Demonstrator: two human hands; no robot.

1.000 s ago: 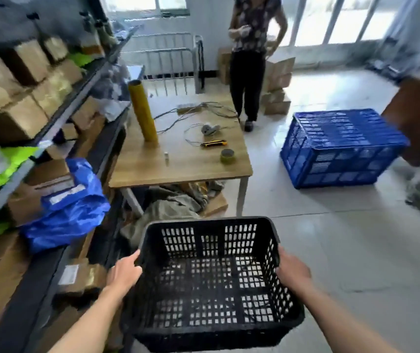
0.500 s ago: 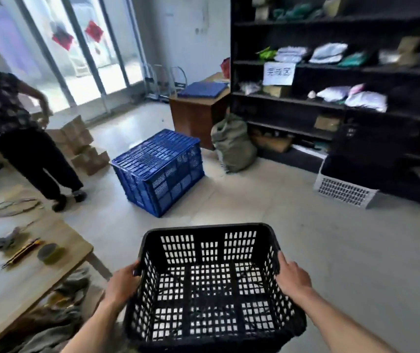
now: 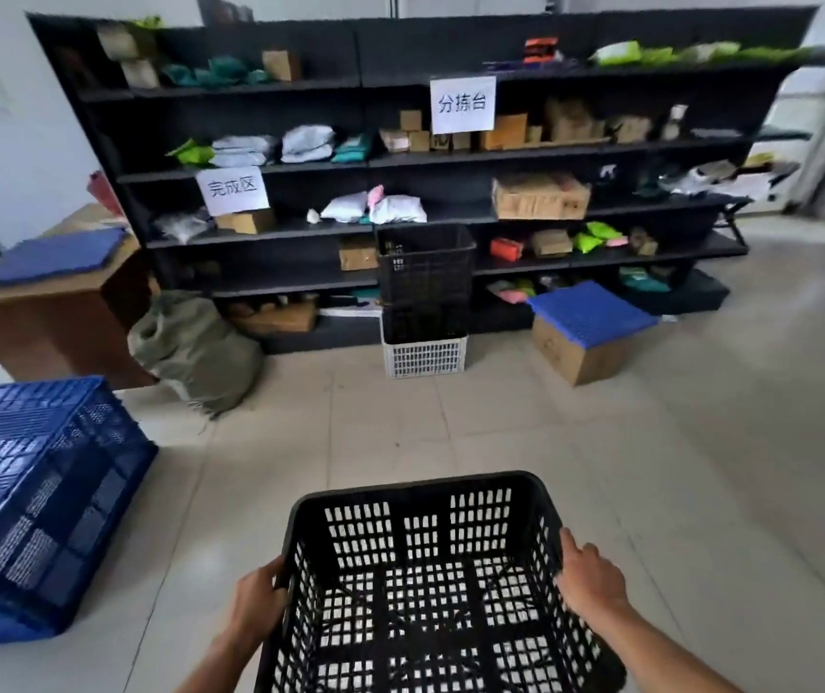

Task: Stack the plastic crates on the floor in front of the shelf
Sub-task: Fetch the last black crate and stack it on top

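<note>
I carry an empty black plastic crate (image 3: 430,582) in front of me, open side up. My left hand (image 3: 258,600) grips its left rim and my right hand (image 3: 588,580) grips its right rim. Straight ahead, on the floor against the black shelf (image 3: 450,157), stands a stack of crates: a white crate (image 3: 424,356) at the bottom, a black crate (image 3: 424,320) in it, and another black crate (image 3: 424,265) on top. A large blue crate (image 3: 30,497) lies upside down on the floor at my left.
A grey-green sack (image 3: 195,350) leans near the shelf's left end beside a brown desk (image 3: 50,317). A cardboard box with a blue lid (image 3: 585,332) sits right of the stack. Bare tiled floor (image 3: 450,432) lies between me and the stack.
My view has swung right, from the wooden table and a standing person to the black shelf. The crate stays held in both hands, and the crate stack is now straight ahead.
</note>
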